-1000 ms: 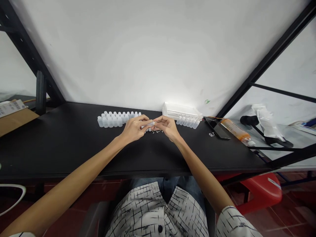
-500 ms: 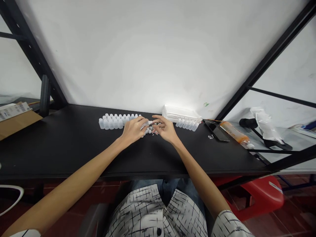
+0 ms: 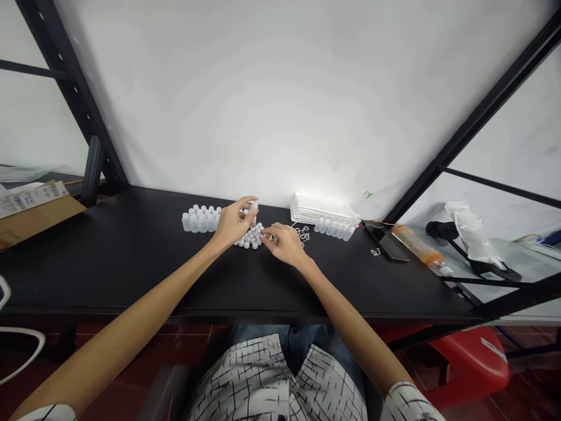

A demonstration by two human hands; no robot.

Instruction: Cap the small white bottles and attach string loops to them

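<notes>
My left hand (image 3: 234,222) is closed around a small white plastic bottle (image 3: 253,206), which it holds raised and tilted above the tabletop. Just to the right and lower, my right hand (image 3: 283,241) has thumb and fingers pinched together at the right edge of a pile of small white caps (image 3: 250,238). A cap seems to be between those fingertips, though they partly cover it. Behind my left hand, rows of translucent white bottles (image 3: 199,222) stand upright on the black table (image 3: 144,257); some of them are hidden by the hand.
Thin white loops (image 3: 302,233) lie right of my right hand. Behind them are a stack of white sheets (image 3: 322,206) and several bottles lying side by side (image 3: 333,228). Further right are a dark phone (image 3: 388,242) and an orange-labelled bottle (image 3: 418,248). A cardboard box (image 3: 39,213) is at far left.
My left hand has lifted the bottle slightly up and left, away from my right hand. My right hand has lowered from beside the bottle's top to the caps, leaving the white loops more visible.
</notes>
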